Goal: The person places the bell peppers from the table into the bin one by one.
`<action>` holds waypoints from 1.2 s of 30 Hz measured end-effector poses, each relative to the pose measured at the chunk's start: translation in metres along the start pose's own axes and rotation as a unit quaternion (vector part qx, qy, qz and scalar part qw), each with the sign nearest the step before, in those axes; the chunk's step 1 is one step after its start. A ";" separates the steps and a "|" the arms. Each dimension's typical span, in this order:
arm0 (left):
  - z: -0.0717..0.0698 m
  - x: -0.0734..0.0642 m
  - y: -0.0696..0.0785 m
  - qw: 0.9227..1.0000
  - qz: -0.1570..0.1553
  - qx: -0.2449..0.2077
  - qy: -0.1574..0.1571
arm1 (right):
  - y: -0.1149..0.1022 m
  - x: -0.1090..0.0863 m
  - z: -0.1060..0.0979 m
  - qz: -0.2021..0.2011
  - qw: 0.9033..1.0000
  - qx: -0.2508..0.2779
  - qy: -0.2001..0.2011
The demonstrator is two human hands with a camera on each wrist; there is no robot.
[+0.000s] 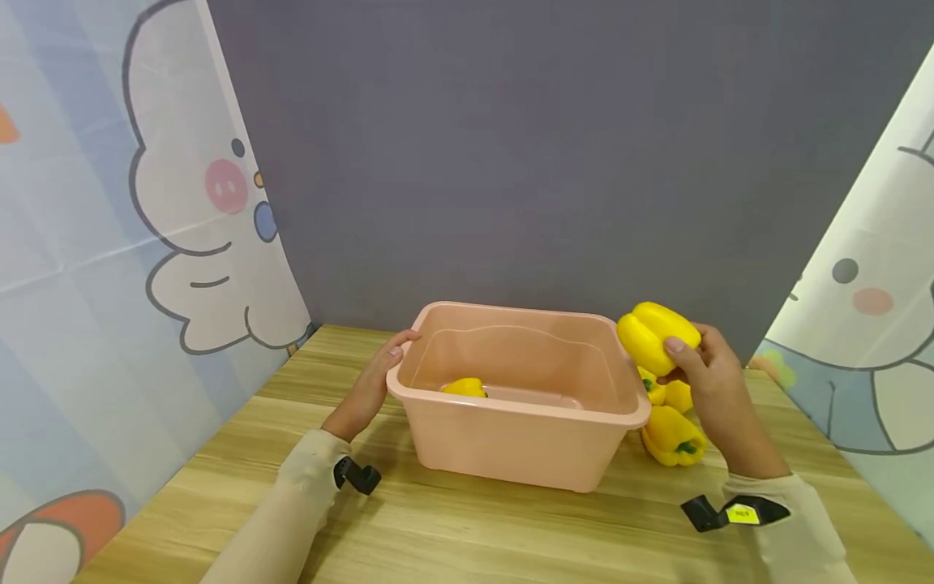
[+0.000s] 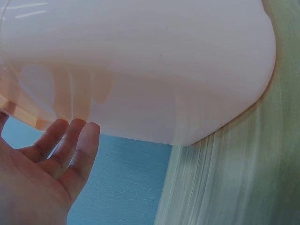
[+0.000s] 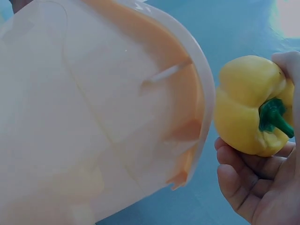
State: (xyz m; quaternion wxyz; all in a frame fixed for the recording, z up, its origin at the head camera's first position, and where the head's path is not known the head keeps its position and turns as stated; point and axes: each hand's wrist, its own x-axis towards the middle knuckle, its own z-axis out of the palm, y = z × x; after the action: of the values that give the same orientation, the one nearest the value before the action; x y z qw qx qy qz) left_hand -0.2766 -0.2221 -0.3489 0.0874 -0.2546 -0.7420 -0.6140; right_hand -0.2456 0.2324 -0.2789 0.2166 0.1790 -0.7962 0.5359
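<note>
A pink plastic tub (image 1: 503, 438) stands on the wooden table, with one yellow bell pepper (image 1: 464, 388) partly visible inside. My left hand (image 1: 375, 377) holds the tub's left rim; in the left wrist view its fingers (image 2: 77, 145) touch the outer wall beneath the rim. Just outside and above the right rim, my right hand (image 1: 704, 373) grips another yellow bell pepper (image 1: 653, 337), thumb on one side and fingers below. The right wrist view shows the green stem of that held pepper (image 3: 248, 103). Below the right hand, several yellow peppers (image 1: 671, 438) lie beside the tub, partly hidden.
The wooden table (image 1: 438, 535) reaches to a dark grey panel (image 1: 540, 154) behind the tub. Cartoon-printed curtains (image 1: 66, 284) hang at both sides. A black wrist camera (image 1: 357, 474) sits on each sleeve.
</note>
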 end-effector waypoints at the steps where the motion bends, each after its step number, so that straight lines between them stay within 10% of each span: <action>1: 0.000 0.000 0.000 1.000 0.001 -0.001 0.000 | -0.001 0.001 0.000 -0.001 1.000 0.003 -0.001; 36: 0.000 -0.001 0.000 1.000 0.001 0.005 0.004 | -0.024 0.027 0.005 0.041 0.988 -0.102 -0.107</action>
State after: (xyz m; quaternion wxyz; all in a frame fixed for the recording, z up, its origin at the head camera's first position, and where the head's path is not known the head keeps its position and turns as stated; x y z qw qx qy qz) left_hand -0.2764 -0.2224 -0.3494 0.0919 -0.2526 -0.7446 -0.6110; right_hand -0.2570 0.2178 -0.2474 0.1249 0.1798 -0.8721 0.4376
